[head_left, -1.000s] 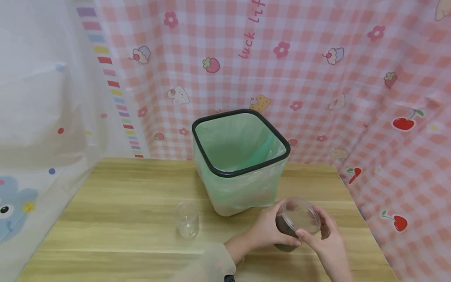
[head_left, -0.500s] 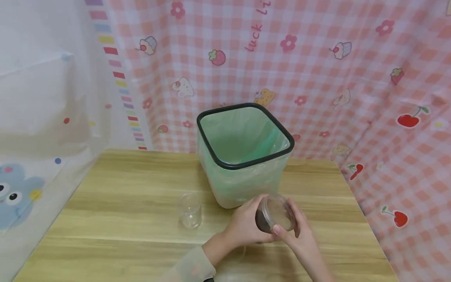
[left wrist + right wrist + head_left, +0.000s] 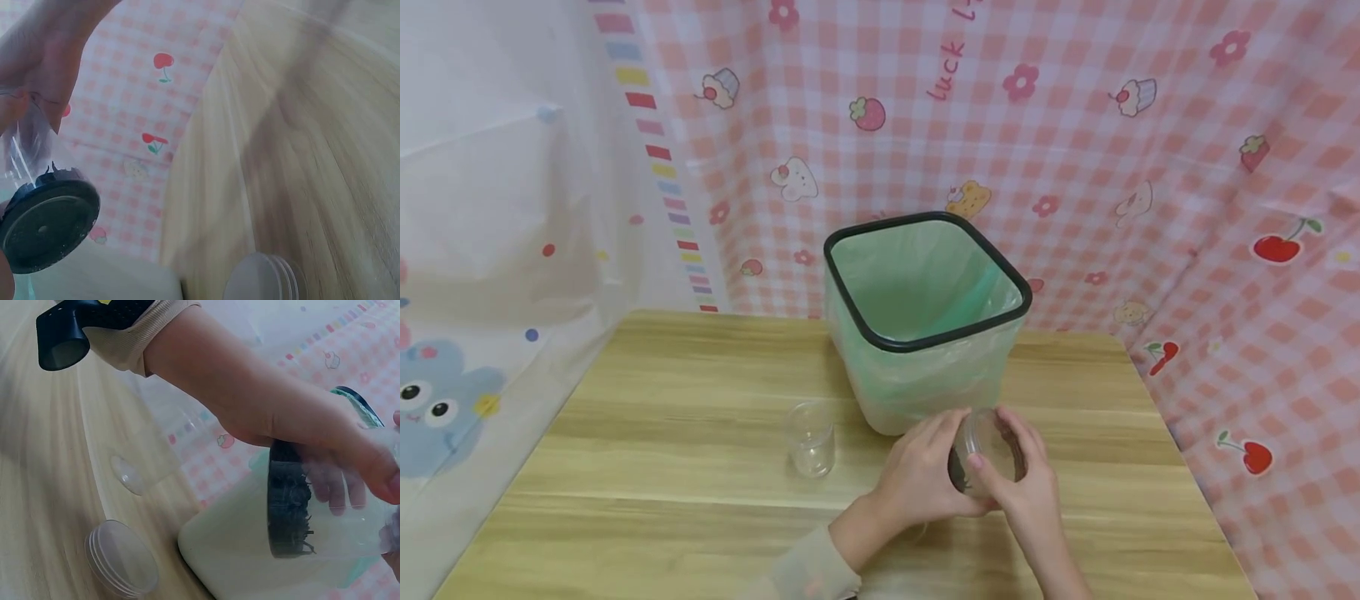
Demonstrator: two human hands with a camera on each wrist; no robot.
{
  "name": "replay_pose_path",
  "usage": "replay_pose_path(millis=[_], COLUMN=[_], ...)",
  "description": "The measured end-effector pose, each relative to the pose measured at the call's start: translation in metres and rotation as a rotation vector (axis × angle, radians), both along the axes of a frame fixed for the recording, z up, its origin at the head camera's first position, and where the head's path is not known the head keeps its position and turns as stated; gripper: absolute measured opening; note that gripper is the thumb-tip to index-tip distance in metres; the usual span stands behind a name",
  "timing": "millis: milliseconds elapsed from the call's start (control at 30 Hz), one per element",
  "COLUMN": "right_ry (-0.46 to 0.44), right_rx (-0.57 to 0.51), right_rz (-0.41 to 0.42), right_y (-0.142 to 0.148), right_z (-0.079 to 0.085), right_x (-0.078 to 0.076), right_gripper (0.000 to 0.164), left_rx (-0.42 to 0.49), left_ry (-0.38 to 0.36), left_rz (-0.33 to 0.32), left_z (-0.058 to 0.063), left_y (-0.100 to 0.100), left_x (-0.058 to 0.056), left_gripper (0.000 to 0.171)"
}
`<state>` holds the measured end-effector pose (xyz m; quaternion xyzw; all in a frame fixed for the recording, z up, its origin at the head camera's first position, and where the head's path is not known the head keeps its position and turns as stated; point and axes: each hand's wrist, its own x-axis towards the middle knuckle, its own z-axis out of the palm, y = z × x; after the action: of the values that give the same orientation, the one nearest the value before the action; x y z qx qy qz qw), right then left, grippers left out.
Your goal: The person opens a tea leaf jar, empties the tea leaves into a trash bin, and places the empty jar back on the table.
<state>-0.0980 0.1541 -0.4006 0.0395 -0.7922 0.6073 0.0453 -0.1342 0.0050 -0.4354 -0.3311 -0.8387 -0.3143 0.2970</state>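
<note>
Both hands hold a clear plastic jar (image 3: 997, 450) in front of the bin, its threaded rim tipped toward the head camera. Curled round the jar's left side is my left hand (image 3: 917, 475). My right hand (image 3: 1030, 483) grips the rim end, thumb in front and fingers behind. At the jar's base a layer of dark, shredded stuff (image 3: 289, 512) shows through the wall in the right wrist view. A clear ridged lid (image 3: 123, 557) lies on the table below; in the head view the left forearm mostly hides it.
Behind the hands stands a bin (image 3: 925, 383) with a pale green liner and black rim. A small clear cup (image 3: 812, 442) stands left of it on the wooden table (image 3: 662, 433). Checked pink curtain (image 3: 895, 158) hangs behind and to the right.
Both hands have carried the jar leftward, closer to the bin's front. The head view has shifted slightly. Cup and bin have stayed in place.
</note>
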Motion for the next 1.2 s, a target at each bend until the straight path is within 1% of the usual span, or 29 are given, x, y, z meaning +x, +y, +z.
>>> replay_pose_path(millis=[67, 100, 233, 333, 433, 500, 567, 633, 700, 800, 833, 900, 933, 1000, 1067, 1100, 1200], right_ry=[0.040, 0.064, 0.160, 0.252, 0.336, 0.362, 0.364, 0.350, 0.324, 0.264, 0.234, 0.145, 0.089, -0.019, -0.114, -0.148, -0.194], right_rx=[-0.015, -0.023, -0.018, -0.007, 0.000, -0.007, 0.032, 0.077, 0.143, 0.225, 0.256, 0.308, 0.329, 0.367, 0.385, 0.393, 0.392], right_rz=[-0.008, -0.005, 0.032, 0.095, 0.177, 0.231, 0.249, 0.257, 0.233, 0.178, 0.140, 0.057, 0.024, -0.018, -0.027, -0.019, 0.001], right_y=[0.001, 0.001, 0.004, 0.006, 0.009, 0.011, 0.014, 0.017, 0.019, 0.019, 0.018, 0.016, 0.014, 0.011, 0.009, 0.008, 0.007], right_z=[-0.001, -0.002, -0.003, -0.003, -0.001, 0.000, 0.001, 0.002, 0.004, 0.007, 0.009, 0.013, 0.016, 0.021, 0.026, 0.027, 0.029], right_x=[0.001, 0.001, 0.004, 0.003, 0.000, -0.001, -0.001, -0.001, -0.002, -0.001, 0.000, 0.001, 0.002, 0.002, 0.002, 0.001, 0.000], right_gripper=[0.069, 0.068, 0.064, 0.064, 0.067, 0.070, 0.072, 0.074, 0.077, 0.079, 0.077, 0.072, 0.068, 0.065, 0.067, 0.068, 0.072], left_rx=[0.004, 0.009, 0.061, 0.104, 0.106, 0.093, 0.073, 0.063, 0.052, 0.045, 0.034, 0.007, -0.006, -0.033, -0.052, -0.060, -0.078], left_ry=[0.010, 0.001, -0.146, -0.257, -0.290, -0.304, -0.315, -0.328, -0.320, -0.288, -0.268, -0.229, -0.209, -0.158, -0.078, -0.033, 0.082], left_rz=[-0.009, -0.019, -0.099, -0.144, -0.169, -0.189, -0.206, -0.216, -0.188, -0.098, -0.060, 0.009, 0.031, 0.060, 0.075, 0.080, 0.094], left_z=[0.000, 0.000, 0.001, 0.005, 0.011, 0.013, 0.015, 0.016, 0.017, 0.017, 0.016, 0.015, 0.014, 0.012, 0.010, 0.009, 0.006], left_y=[0.001, 0.002, 0.000, -0.004, -0.009, -0.011, -0.013, -0.014, -0.015, -0.016, -0.016, -0.016, -0.016, -0.016, -0.016, -0.016, -0.014], left_x=[0.000, 0.000, 0.002, 0.005, 0.005, 0.005, 0.004, 0.004, 0.004, 0.004, 0.004, 0.004, 0.004, 0.003, 0.002, 0.001, 0.000], left_gripper=[0.098, 0.097, 0.093, 0.089, 0.087, 0.087, 0.088, 0.089, 0.089, 0.091, 0.093, 0.096, 0.097, 0.098, 0.098, 0.098, 0.098])
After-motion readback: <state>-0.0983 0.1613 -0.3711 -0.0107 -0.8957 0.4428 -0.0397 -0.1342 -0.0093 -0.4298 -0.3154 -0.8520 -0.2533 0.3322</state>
